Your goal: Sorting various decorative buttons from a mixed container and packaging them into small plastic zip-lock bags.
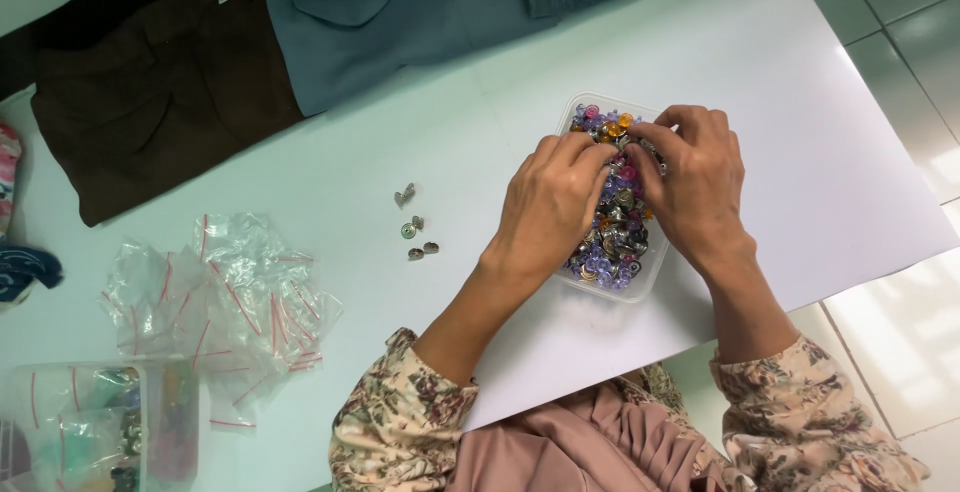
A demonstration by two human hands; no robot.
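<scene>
A clear plastic box (652, 264) on the white table (800, 102) is full of small metal and coloured buttons (618, 234). Both my hands are over it. My left hand (550, 202) and my right hand (690, 177) meet fingertip to fingertip above the buttons, pinching at something small that the fingers hide. Several loose metal buttons (414, 225) lie on the table to the left of my left hand.
A pile of small clear zip bags (225, 302) lies at the left. A clear container (100, 422) with bags and buttons stands at the bottom left. Brown trousers (150, 82) and blue-grey trousers (390, 12) lie along the far edge. Tiled floor shows at the right.
</scene>
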